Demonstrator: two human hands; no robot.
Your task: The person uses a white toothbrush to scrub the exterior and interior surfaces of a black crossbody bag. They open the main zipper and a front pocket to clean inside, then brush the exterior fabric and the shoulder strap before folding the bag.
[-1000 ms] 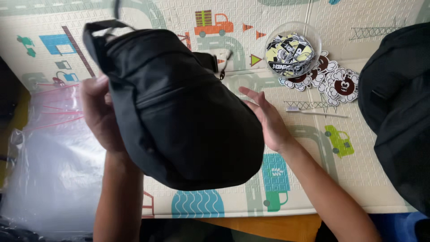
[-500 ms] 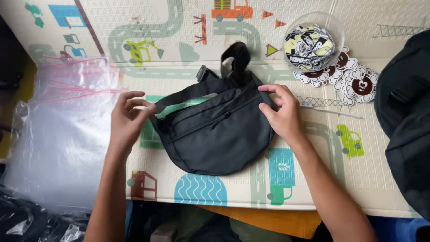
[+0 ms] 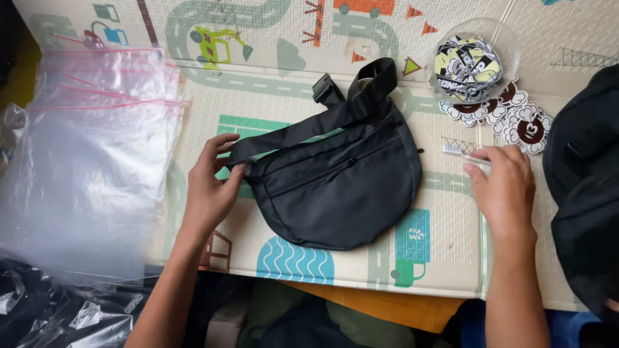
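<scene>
A black waist bag (image 3: 342,187) lies flat on a play mat (image 3: 271,96) printed with roads and vehicles. Its strap and buckle (image 3: 325,87) fold across the top. My left hand (image 3: 213,187) pinches the bag's left corner where the strap joins. To the right of the bag, my right hand (image 3: 503,187) rests on the mat, its fingers touching a small clear packet (image 3: 461,153) with a white end. Whether the fingers grip that packet is not clear.
A stack of clear zip bags with pink seals (image 3: 90,154) lies at the left. A clear bowl of stickers (image 3: 474,61) stands at the top right, with round stickers (image 3: 516,119) beside it. More black bags (image 3: 583,187) pile at the right edge.
The bag was held up a second ago and now lies flat on the mat. My right hand has left the bag and moved right to the small packet.
</scene>
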